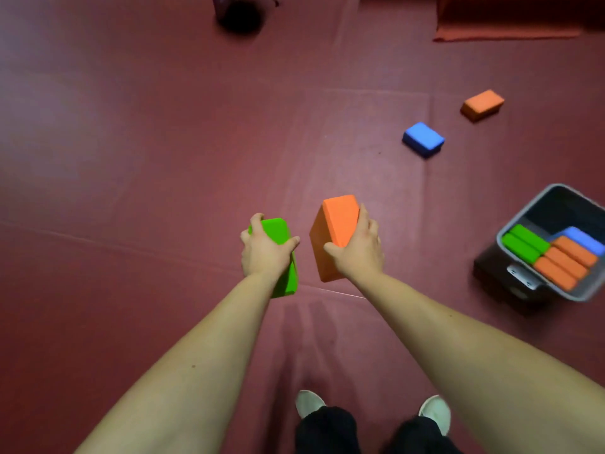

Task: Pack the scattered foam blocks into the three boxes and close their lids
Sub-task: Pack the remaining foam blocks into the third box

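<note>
My left hand [265,252] grips a green foam block [284,257] held above the floor in the middle of the view. Beside it, my right hand [358,249] holds an orange foam block [334,231] tilted on end. A blue block [423,139] and another orange block [483,104] lie loose on the floor at the upper right. At the right edge stands an open grey box [523,214] with green, orange and blue blocks packed upright inside it. Only this one box is in view.
The floor is a dark red mat [163,158] with seams. A dark round object [240,14] stands at the top. A red mat edge [507,31] lies at the top right. My white shoes [309,403] are at the bottom.
</note>
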